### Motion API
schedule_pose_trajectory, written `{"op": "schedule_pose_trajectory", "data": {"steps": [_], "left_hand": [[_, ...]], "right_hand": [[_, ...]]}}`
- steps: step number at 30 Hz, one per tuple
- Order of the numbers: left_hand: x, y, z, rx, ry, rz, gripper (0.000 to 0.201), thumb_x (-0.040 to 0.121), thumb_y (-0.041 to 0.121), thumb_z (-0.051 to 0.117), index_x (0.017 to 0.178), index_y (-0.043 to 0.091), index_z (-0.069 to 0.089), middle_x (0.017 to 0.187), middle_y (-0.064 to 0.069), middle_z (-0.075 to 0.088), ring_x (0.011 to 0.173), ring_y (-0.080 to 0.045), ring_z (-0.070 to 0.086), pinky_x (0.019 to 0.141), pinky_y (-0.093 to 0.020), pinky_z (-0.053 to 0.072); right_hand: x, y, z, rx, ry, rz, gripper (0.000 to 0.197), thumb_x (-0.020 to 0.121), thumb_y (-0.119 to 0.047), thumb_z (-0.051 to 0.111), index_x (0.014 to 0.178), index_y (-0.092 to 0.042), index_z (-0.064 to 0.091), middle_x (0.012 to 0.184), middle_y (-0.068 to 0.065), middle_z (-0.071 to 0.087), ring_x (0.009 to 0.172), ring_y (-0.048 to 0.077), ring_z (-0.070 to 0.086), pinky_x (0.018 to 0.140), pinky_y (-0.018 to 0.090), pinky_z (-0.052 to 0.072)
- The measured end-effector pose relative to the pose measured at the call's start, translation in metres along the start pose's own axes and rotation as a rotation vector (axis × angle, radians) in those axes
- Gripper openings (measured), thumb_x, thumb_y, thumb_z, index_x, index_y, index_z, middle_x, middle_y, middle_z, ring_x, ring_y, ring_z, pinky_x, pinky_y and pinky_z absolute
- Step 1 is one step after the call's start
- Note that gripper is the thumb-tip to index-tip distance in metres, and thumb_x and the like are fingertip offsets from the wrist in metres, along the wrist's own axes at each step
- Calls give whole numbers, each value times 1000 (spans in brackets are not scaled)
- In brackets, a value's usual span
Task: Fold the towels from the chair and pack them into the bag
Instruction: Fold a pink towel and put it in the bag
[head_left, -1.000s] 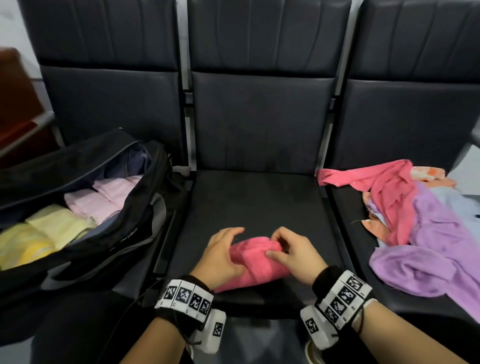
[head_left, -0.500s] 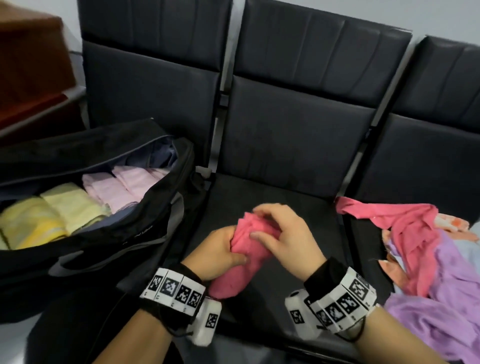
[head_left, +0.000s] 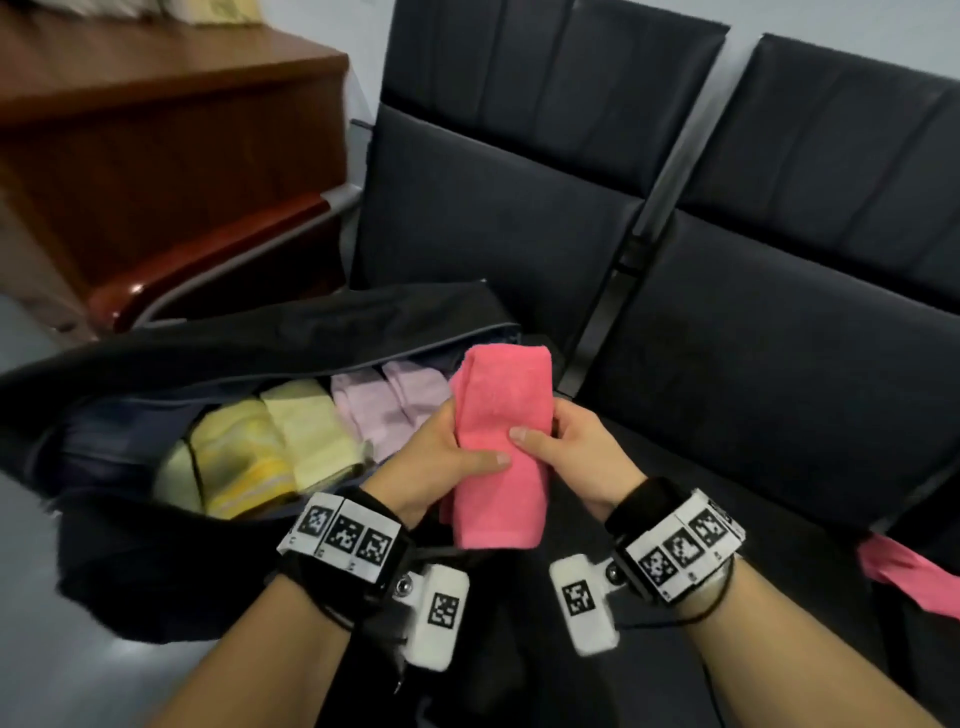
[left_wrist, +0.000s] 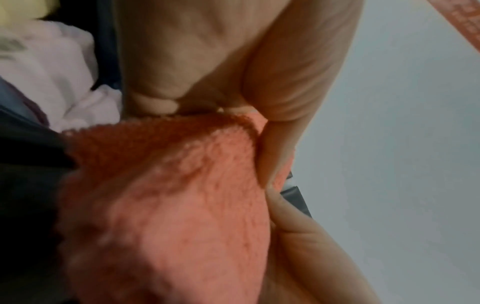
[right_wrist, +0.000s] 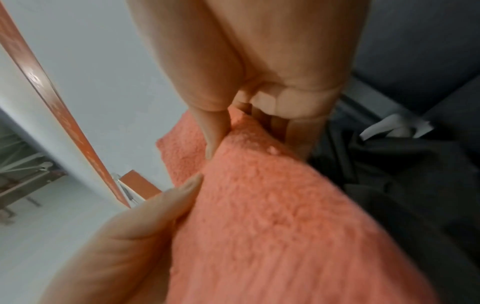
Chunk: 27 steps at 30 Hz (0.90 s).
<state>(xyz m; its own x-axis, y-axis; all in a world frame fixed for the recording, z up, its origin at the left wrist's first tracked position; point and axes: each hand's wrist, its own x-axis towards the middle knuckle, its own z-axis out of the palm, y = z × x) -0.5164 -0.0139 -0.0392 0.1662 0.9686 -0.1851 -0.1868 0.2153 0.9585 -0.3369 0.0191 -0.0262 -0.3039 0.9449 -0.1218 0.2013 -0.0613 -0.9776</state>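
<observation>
A folded pink towel (head_left: 498, 447) is held upright in the air just right of the open black bag (head_left: 156, 571). My left hand (head_left: 441, 457) grips its left side with the thumb across the front. My right hand (head_left: 566, 447) grips the right side, thumb on the front too. Both wrist views show thumbs pressed on the pink towel (left_wrist: 166, 205) (right_wrist: 272, 216). Inside the bag lie folded yellow towels (head_left: 270, 447) and pale pink towels (head_left: 384, 405). A corner of another pink towel (head_left: 909, 571) shows on the seat at the far right.
Black padded chairs (head_left: 727, 312) run behind and to the right; the bag sits on the leftmost seat. A brown wooden cabinet (head_left: 156, 156) stands at the back left. Grey floor (head_left: 78, 675) shows at the lower left.
Both hands lifted the folded pink towel off the middle seat and carried it left to the bag's edge. The head view swung left, so the towel pile is almost out of frame.
</observation>
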Motion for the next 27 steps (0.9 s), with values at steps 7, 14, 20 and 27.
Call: {"op": "schedule_pose_trajectory", "data": {"steps": [7,14,20,27], "left_hand": [[46,6,-60,-218,312,-213,45,91,-11,58,134,3,50,130,-20,63,110,-32,64,95,-46,52],[76,-19,-64,-474,328,-622,40,100,8,52,139,-4,50,135,-27,59,119,-38,59,100,-48,47],[90,-27,-61,-504,365,-521,36,98,1,51,132,-11,56,133,-32,58,125,-42,57,110,-53,42],[124,-6,-68,-485,384,-352,26,100,7,48,120,-2,64,111,-20,70,103,-33,68,92,-44,56]], "right_hand": [[99,-15,-4,-662,198,-178,52,86,-16,72,133,-7,53,129,12,59,120,23,55,108,39,43],[164,6,-21,-1033,110,69,61,89,-39,67,136,-5,51,135,18,58,125,34,54,101,37,43],[164,-5,-43,-992,226,38,23,88,-25,67,108,-17,74,110,12,73,108,32,65,91,32,50],[148,-57,-57,-640,467,-289,10,84,-12,68,86,-19,75,81,-8,69,84,14,66,78,25,47]]}}
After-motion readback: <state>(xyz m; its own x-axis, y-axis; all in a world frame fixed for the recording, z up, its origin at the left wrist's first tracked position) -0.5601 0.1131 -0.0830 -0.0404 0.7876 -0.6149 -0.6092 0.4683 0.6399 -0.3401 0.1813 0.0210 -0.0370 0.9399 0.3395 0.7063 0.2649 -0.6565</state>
